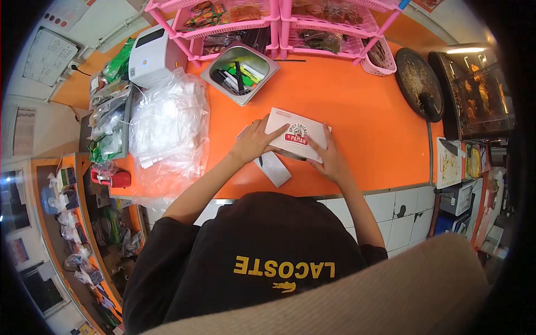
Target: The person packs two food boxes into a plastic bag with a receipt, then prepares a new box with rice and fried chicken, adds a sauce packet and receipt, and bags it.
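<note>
A closed white cardboard food box (285,120) with a red and black chicken logo lies between my hands over the orange counter. My left hand (254,142) grips its left side, thumb resting on the lid. My right hand (330,159) holds the right side, with a finger or thumb across the top near the logo. Just below the box, a white paper slip (275,170) lies on the counter. A thin dark item (261,161), perhaps a pen, shows at the slip's left edge. The undersides of both hands' fingers are partly hidden by the box.
A metal tub (268,66) of pens and markers stands behind the box on the orange counter (368,162). Clear plastic bags (167,120) and a white label printer (153,56) are left. Pink racks (279,28) line the back; a black round tray (416,78) and glass display (474,89) stand right.
</note>
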The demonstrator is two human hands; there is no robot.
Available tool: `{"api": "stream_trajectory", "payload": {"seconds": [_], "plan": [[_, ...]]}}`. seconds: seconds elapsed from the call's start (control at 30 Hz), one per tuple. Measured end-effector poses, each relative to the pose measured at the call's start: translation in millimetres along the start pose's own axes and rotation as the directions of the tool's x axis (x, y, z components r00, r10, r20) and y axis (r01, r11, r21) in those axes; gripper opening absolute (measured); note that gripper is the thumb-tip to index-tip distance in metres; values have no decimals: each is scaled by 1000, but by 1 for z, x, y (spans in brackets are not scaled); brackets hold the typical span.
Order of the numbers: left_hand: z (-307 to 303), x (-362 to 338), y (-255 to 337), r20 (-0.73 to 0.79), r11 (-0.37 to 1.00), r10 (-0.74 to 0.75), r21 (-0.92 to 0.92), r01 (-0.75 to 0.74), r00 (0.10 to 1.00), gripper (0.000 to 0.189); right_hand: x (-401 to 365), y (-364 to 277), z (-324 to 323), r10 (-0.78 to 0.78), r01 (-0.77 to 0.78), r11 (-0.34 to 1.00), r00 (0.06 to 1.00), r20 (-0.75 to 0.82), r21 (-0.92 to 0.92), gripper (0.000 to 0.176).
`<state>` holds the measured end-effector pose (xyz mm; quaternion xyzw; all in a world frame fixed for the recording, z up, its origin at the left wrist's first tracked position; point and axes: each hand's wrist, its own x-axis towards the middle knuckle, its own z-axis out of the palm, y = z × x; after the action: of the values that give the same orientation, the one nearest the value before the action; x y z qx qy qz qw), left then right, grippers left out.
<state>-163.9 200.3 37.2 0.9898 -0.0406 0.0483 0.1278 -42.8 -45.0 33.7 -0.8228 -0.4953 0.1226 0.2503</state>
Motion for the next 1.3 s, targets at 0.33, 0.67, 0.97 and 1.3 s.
{"api": "stream_trajectory", "payload": {"seconds": [0.33, 0.67, 0.97, 1.3], "plan": [[-3, -6, -1, -3, 992, 31, 124, -30, 1000, 81, -4, -9, 4, 16, -7, 946, 1000, 26, -326, 64], [15, -4, -5, -69, 974, 59, 223, -42, 996, 74, 41, -31, 7, 70, -6, 918, 986, 148, -396, 82], [-34, -36, 0, -304, 998, -69, -22, 65, 950, 60, 62, -36, 2, 14, -2, 942, 999, 33, -335, 93], [-139, -233, -176, -372, 658, -709, -44, 752, 599, 26, 128, -196, -61, -368, 367, 927, 930, 10, -70, 101]]}}
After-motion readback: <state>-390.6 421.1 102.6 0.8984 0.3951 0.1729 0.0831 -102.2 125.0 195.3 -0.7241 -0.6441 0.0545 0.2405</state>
